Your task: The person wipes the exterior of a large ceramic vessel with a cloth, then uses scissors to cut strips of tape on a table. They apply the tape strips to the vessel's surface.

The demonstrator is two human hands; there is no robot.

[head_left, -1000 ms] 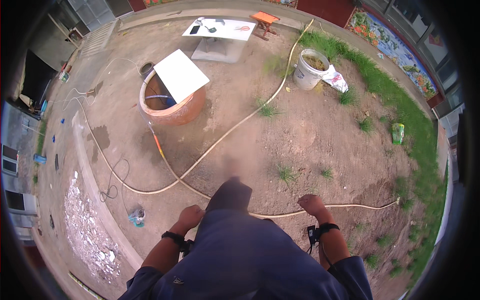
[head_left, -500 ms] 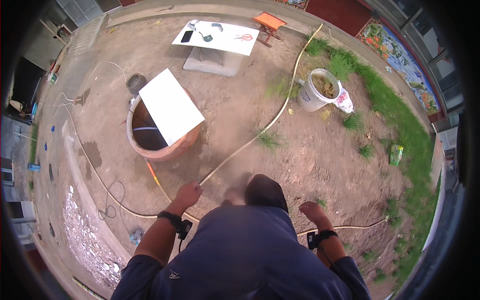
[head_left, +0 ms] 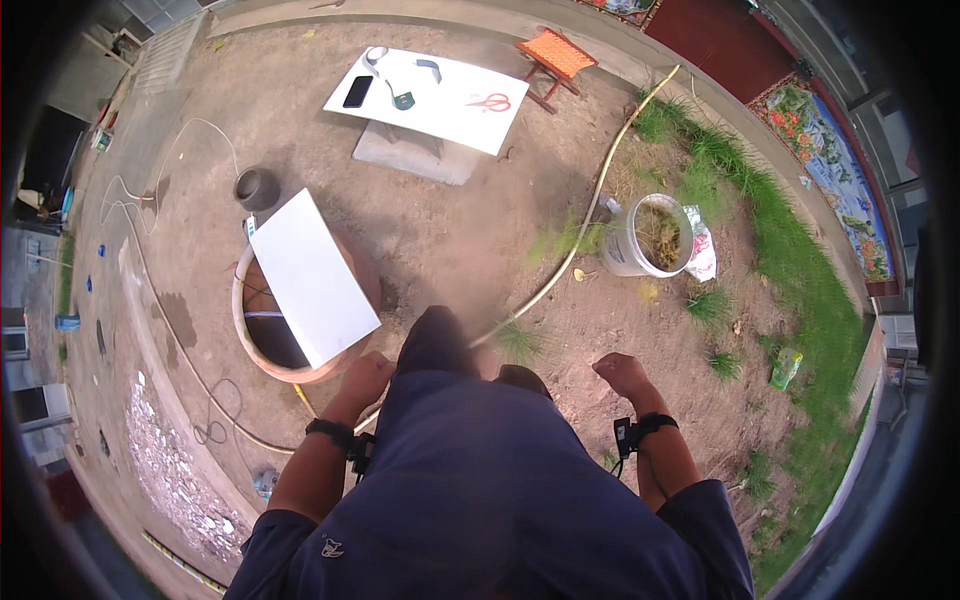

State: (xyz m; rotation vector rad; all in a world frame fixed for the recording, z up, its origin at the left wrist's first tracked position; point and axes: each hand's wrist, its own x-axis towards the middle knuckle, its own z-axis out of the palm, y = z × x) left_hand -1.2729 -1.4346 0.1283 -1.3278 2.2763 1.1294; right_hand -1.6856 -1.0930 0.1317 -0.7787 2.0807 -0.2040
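Observation:
My left hand (head_left: 368, 378) hangs in a loose fist beside the near right rim of a big round clay vat (head_left: 240, 320). Nothing shows in its fingers. A white rectangular board (head_left: 315, 275) lies across the vat's top, leaving part of the dark inside uncovered on the left. To the right of my body, my right hand (head_left: 622, 372) hangs above bare soil with curled fingers and nothing visible in them. A pale hose (head_left: 565, 265) runs along the ground between my hands and passes behind my legs.
Ahead stands a low white table (head_left: 450, 85) bearing a black phone (head_left: 356, 92) and red scissors (head_left: 491, 102). An orange folding stool (head_left: 557, 52) is beside it. A white bucket (head_left: 630, 250) holds dry grass. A small dark pot (head_left: 256, 188) sits behind the vat.
I have moved forward; the vat and table appear nearer. A different leg is forward. Both hands stay empty and curled, the left now close to the vat.

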